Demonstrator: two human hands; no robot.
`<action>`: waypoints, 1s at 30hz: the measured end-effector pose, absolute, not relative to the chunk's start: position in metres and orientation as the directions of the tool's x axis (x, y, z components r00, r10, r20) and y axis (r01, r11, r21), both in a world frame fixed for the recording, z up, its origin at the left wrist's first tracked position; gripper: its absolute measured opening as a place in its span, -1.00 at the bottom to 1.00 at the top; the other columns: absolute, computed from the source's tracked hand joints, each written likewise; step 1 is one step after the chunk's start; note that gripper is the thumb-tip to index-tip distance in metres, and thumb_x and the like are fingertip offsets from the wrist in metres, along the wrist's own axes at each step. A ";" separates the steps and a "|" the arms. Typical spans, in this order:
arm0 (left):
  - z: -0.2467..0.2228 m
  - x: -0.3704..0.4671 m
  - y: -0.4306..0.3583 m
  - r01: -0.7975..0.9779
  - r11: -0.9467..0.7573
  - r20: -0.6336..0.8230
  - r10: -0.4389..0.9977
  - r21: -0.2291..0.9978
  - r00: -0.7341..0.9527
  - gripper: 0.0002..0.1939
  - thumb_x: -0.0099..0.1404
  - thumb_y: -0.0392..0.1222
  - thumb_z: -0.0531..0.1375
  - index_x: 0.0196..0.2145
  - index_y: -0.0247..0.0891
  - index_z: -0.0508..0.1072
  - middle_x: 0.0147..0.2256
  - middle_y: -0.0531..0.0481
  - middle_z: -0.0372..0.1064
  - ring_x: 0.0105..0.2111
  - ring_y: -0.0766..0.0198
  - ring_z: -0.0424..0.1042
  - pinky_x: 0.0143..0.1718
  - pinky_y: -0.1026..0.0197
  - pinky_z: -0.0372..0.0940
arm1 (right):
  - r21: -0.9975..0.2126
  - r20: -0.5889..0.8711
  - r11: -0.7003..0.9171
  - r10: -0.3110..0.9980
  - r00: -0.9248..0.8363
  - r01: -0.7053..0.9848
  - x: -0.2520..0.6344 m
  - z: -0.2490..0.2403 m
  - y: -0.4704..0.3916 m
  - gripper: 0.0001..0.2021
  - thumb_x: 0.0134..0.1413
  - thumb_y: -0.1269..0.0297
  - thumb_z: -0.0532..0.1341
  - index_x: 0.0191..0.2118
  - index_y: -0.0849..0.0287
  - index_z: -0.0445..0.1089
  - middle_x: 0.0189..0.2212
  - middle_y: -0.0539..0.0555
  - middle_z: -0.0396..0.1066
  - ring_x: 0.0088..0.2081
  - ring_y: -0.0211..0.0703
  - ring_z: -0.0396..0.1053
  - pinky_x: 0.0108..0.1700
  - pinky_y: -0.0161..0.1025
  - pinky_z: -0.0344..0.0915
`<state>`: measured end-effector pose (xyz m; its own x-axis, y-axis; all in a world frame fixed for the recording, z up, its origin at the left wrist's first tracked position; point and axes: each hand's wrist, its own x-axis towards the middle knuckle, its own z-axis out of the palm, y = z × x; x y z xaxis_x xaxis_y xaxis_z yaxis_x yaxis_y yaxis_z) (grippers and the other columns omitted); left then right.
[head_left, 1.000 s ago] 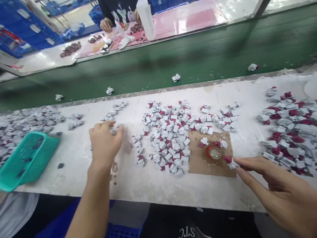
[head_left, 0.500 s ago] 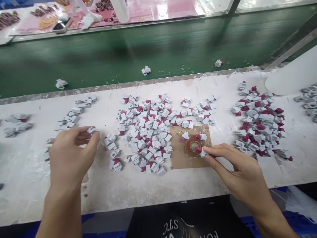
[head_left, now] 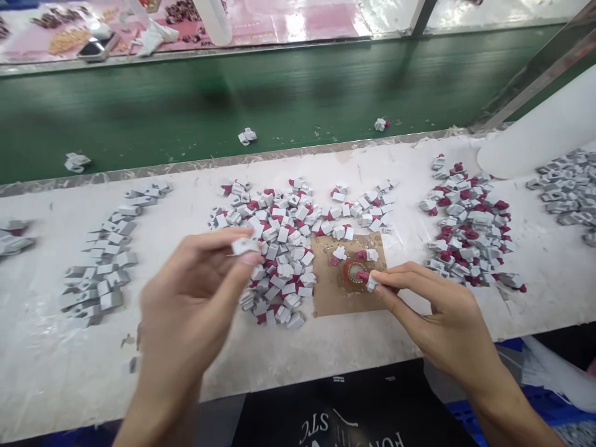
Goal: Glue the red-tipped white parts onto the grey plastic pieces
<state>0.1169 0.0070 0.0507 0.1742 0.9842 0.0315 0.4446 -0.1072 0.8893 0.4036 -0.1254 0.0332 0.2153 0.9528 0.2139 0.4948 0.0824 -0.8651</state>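
Observation:
My left hand (head_left: 198, 292) pinches a small light-grey plastic part (head_left: 245, 246) between thumb and fingertips, raised over the left edge of a large pile of grey and dark-red parts (head_left: 279, 233). In my right hand (head_left: 433, 304), thumb and forefinger grip a grey part with a dark-red piece (head_left: 371, 282) on it. Its red end points left, over or against a small round red-rimmed dish (head_left: 354, 272). That dish sits on a wet brown cardboard square (head_left: 330, 298), where two more grey-and-red parts (head_left: 339, 253) lie behind it.
Plain grey parts (head_left: 100, 267) lie in a curved group at left. Another grey-and-red pile (head_left: 470, 223) stands at right, near a white cylinder (head_left: 526, 136). Behind the table runs a green belt (head_left: 195, 118) carrying a few loose parts.
My left hand has moved right with the grey part, from beside the left group to the middle pile. My right hand still holds its part at the dish. The view has shifted slightly.

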 end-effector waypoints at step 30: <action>0.062 0.202 0.013 0.068 -0.003 -0.040 0.780 0.998 0.624 -0.89 0.61 -0.13 0.39 0.01 0.00 0.75 -0.07 -0.07 0.74 -0.11 0.08 0.76 -0.06 0.07 0.74 | -0.995 0.014 0.024 0.995 0.103 -0.094 0.415 0.052 -0.066 -0.84 0.37 0.11 0.62 0.02 -0.12 0.85 -0.16 0.06 0.79 -0.17 -0.02 0.77 -0.13 -0.07 0.78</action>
<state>0.2021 0.0131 0.0615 0.6240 0.7804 -0.0397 0.0676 -0.0033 0.9977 0.4153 -0.0662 0.0522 0.1029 0.9946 0.0143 -0.0936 0.0240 -0.9953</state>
